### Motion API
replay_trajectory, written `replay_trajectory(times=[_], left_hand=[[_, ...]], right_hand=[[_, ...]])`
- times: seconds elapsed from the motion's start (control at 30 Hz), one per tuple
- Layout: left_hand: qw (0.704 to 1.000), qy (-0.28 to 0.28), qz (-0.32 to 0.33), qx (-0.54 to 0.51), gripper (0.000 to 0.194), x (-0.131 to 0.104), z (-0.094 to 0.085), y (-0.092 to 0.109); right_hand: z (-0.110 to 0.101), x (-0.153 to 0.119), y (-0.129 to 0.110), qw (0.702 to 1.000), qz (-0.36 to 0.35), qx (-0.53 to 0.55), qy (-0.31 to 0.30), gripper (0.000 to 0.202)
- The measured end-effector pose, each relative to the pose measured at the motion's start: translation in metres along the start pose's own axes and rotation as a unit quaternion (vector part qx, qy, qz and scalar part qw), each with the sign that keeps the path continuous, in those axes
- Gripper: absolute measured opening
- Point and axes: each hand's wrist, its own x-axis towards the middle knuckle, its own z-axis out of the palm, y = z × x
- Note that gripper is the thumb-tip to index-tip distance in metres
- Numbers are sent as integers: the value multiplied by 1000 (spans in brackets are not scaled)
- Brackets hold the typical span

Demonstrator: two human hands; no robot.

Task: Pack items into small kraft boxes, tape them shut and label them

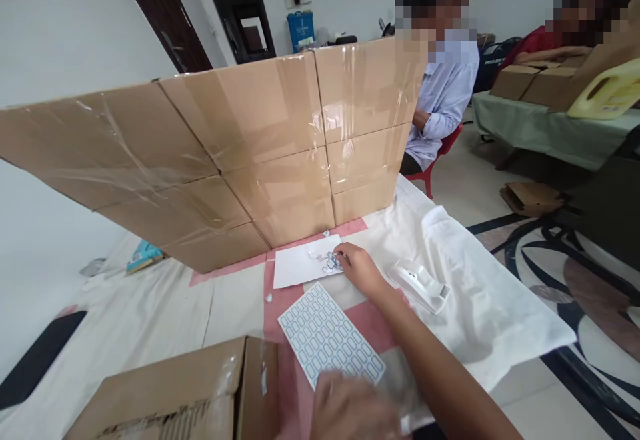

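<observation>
My right hand (356,265) reaches forward over a white sheet of paper (293,268), its fingers pinched together at the right side of the sheet. Beside the fingertips lies a small cluster of blue-outlined label stickers (331,263); whatever the fingers pinch is too small to make out. Close to me, my left hand (345,407) is smeared by motion near the lower edge of a label sheet (330,333) printed with rows of blue-bordered labels. Its fingers cannot be read clearly.
A wall of taped cardboard boxes (270,153) stands behind the paper. A white tape dispenser (419,283) sits to the right, a cardboard box (175,387) front left. Beyond the boxes sits a person in a light shirt (445,93); another person (540,43) is at a far table.
</observation>
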Motion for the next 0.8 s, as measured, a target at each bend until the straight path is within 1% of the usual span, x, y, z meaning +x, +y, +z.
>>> replay_trajectory(times=[0.03, 0.07, 0.1, 0.17, 0.2, 0.27, 0.33, 0.43, 0.57, 0.63, 0.73, 0.8], left_hand=[[1000, -18, -16, -4, 21, 9, 3, 3], [998, -39, -48, 2, 26, 19, 5, 3], [994, -60, -94, 17, 32, 28, 6, -1], [977, -84, -186, 66, 40, 46, 9, -16], [969, -80, -214, 92, 42, 52, 12, -26], [961, -56, -240, 126, 43, 58, 19, -45], [961, -30, -239, 136, 42, 57, 28, -60], [969, -13, -209, 129, 40, 50, 39, -72], [974, 37, -185, 124, 41, 42, 49, -89], [977, 51, -177, 110, 41, 41, 54, -100], [981, 71, -162, 75, 40, 40, 62, -114], [979, 103, -165, 53, 41, 38, 67, -119]], right_hand=[[0, 0, 2, 1000, -1, 16, 9, 21], [0, 1, 4, 999, -1, 30, 19, 21], [0, 1, 6, 999, -2, 43, 27, 21], [0, 2, 9, 997, -2, 64, 40, 19], [0, 2, 9, 996, 1, 73, 41, 18], [0, 2, 8, 995, 9, 88, 37, 16], [0, 1, 6, 996, 15, 89, 28, 16], [2, -1, 4, 998, 8, 65, 17, 18], [4, -4, 3, 999, -3, 36, 7, 20], [4, -5, 2, 1000, -9, 15, 7, 23], [2, -8, -5, 999, -16, -33, 2, 35], [0, -11, -11, 998, -19, -58, -22, 47]])
